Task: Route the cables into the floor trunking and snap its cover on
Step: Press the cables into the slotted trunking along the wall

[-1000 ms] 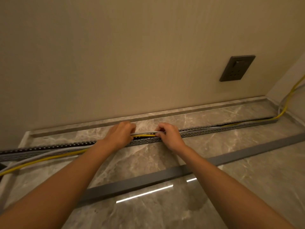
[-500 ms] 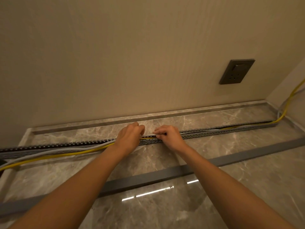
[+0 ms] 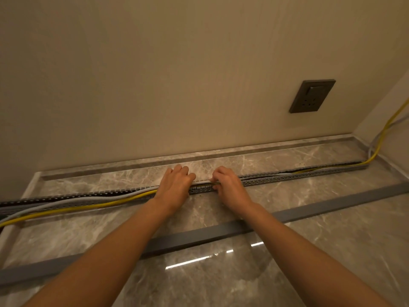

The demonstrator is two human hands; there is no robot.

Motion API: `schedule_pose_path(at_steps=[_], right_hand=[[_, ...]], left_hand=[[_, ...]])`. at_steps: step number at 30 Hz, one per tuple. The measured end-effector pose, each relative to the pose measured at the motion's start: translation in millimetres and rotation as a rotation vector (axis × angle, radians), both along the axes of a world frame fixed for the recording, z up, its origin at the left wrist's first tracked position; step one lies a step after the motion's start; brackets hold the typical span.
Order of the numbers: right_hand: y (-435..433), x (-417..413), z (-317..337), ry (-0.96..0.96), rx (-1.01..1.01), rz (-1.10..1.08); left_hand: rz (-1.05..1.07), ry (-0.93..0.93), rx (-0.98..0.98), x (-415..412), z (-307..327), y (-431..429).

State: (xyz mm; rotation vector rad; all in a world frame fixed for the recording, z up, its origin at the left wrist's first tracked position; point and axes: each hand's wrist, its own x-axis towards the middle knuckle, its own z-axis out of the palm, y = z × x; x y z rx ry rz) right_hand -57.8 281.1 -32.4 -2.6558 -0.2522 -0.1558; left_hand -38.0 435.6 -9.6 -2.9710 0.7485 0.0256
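Head view: nearest, the long grey plastic cover strip [image 3: 309,214] is lying loose on the floor [image 3: 332,251]. Beyond, the left hand [image 3: 174,187] and right hand [image 3: 230,187] are gripping the yellow and pale grey cables [image 3: 77,208] with curled fingers, seating them in the slotted grey floor trunking [image 3: 287,178]. The leftward slack is likely needing tucking next.

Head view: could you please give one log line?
phase: routing | left hand: holding cables | right hand: pinching cables | cover: unfitted, on floor
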Motion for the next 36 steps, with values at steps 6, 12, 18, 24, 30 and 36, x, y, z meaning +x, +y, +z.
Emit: schedule_pose_path(at_steps=[6, 12, 18, 24, 30, 36], right_hand=[[-0.6, 0.0, -7.8, -0.096, -0.147, 0.003], [-0.1, -2.2, -0.4, -0.054, -0.194, -0.028], [-0.6, 3.7, 8.5, 0.074, -0.177, -0.015], [-19.3, 5.0, 10.1, 0.146, -0.088, 0.046], [-50.6, 1.1, 5.9, 0.054, -0.180, -0.002], [-55.3, -1.8, -2.7, -0.022, -0.134, 0.053]], left_hand=[[0.023, 0.025, -0.026, -6.0, 1.9, -4.5], [0.057, 0.047, 0.024, -7.5, 0.5, -7.2], [0.078, 0.059, 0.096, -6.5, 5.1, -16.4], [0.100, 0.056, 0.080, -13.1, 8.1, -35.4], [0.110, 0.033, 0.033, -14.2, 1.2, -51.5], [0.130, 0.009, -0.001, -16.1, -9.6, -54.6]])
